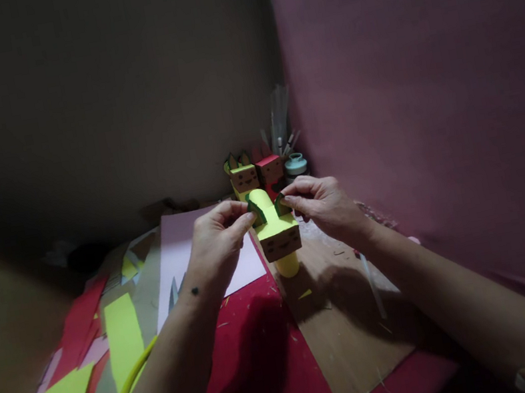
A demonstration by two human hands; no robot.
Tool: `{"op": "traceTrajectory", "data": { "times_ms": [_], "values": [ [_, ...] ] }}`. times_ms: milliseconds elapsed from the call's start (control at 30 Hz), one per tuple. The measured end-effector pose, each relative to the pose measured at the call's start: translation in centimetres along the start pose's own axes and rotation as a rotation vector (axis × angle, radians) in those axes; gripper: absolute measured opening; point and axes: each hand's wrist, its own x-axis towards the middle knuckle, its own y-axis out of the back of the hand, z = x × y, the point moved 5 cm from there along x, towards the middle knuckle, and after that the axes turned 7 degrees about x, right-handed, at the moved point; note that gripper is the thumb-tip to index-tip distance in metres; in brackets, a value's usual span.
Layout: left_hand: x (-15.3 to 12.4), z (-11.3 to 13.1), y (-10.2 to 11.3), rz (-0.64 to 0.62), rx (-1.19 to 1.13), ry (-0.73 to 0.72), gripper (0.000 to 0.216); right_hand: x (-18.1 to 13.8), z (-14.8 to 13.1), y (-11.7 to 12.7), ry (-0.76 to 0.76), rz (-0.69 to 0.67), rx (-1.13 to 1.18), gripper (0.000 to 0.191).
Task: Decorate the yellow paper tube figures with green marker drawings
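A yellow paper animal figure (275, 227) stands on a cardboard sheet (347, 344), its box-shaped head bearing a brown face drawn with dark marks. Two dark green-edged paper ears rise from the top of that head. My left hand (221, 234) pinches the left ear (256, 212) between thumb and fingertips. On the other side, my right hand (322, 203) has its thumb and forefinger closed on the right ear (281, 204). Below the head shows a yellow tube (287, 265).
Behind stand a yellow figure (244, 178), a red figure (270, 169) and a lidded jar (295, 165). Paper scraps (123, 333) and yellow-handled scissors (134, 375) lie at left, near a pale sheet (178, 238). A thin white stick (374, 285) rests on the cardboard.
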Motion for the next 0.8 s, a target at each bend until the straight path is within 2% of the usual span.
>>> {"op": "traceTrajectory", "data": {
  "times_ms": [500,800],
  "values": [
    [-0.07,-0.03,0.08,0.004,0.010,-0.004,0.013,0.02,0.14,0.15,-0.031,-0.005,0.039,0.006],
    [-0.05,-0.10,0.08,0.013,0.005,0.000,0.012,0.01,0.26,-0.14,-0.075,-0.033,0.121,0.016]
  ]
}}
